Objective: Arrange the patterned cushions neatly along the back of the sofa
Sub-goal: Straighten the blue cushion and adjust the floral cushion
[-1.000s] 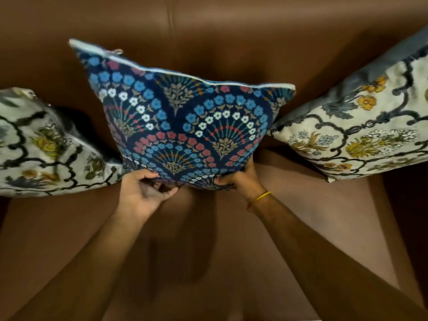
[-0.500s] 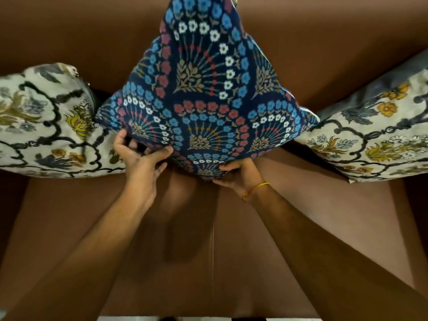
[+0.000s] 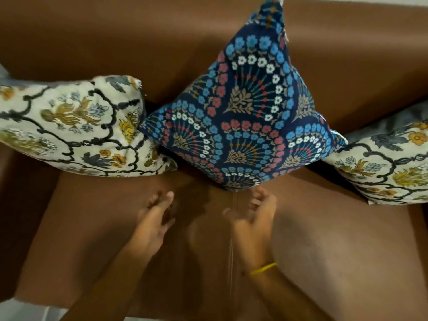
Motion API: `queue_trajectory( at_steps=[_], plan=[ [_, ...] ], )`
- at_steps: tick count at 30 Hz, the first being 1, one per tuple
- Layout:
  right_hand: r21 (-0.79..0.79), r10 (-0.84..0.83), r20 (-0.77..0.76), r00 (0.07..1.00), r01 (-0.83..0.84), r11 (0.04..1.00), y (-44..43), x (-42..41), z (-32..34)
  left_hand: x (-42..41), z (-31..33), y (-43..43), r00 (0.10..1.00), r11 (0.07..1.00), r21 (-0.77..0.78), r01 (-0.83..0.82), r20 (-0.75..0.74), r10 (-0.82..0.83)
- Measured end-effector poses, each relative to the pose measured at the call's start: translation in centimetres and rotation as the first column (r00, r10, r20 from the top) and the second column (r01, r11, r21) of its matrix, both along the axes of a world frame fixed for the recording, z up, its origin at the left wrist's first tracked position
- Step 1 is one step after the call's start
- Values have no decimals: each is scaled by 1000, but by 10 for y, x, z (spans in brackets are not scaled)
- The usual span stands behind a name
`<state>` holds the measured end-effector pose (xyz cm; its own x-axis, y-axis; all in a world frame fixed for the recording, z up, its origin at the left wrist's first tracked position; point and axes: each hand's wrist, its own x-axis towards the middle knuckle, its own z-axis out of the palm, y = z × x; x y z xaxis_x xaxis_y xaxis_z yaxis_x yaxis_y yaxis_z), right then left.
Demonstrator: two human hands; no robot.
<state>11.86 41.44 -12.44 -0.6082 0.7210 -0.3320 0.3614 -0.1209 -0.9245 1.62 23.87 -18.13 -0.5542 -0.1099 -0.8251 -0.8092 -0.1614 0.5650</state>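
A navy cushion with blue, red and white fan flowers (image 3: 250, 117) stands on one corner like a diamond, leaning on the brown sofa back (image 3: 139, 42). Its left corner touches a cream floral cushion (image 3: 69, 126); a second cream floral cushion (image 3: 389, 163) lies at the right. My left hand (image 3: 155, 218) hovers over the seat just below the navy cushion, fingers apart and blurred, holding nothing. My right hand (image 3: 257, 216), yellow band on the wrist, is also free with spread fingers, just under the cushion's lower corner.
The brown seat (image 3: 335, 251) spreads in front of the cushions, with a seam running down its middle. A dark armrest (image 3: 9, 205) bounds the left side. A strip of pale floor (image 3: 34, 313) shows at the bottom left.
Both hands have let go of the navy cushion and pulled back toward me. The cushion, turned from flat onto its corner earlier, now stands alone against the sofa back.
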Motion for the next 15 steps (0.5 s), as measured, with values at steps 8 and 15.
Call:
queue_trajectory(
  at_steps=[8, 15],
  plan=[
    [595, 644, 204, 737, -616, 516, -92, -95, 120, -24, 17, -124, 949, 934, 186, -305, 143, 281],
    [701, 628, 585, 514, -710, -72, -151, -275, 148, -104, -7, -136, 900, 817, 388, -427, 91, 427]
  ],
)
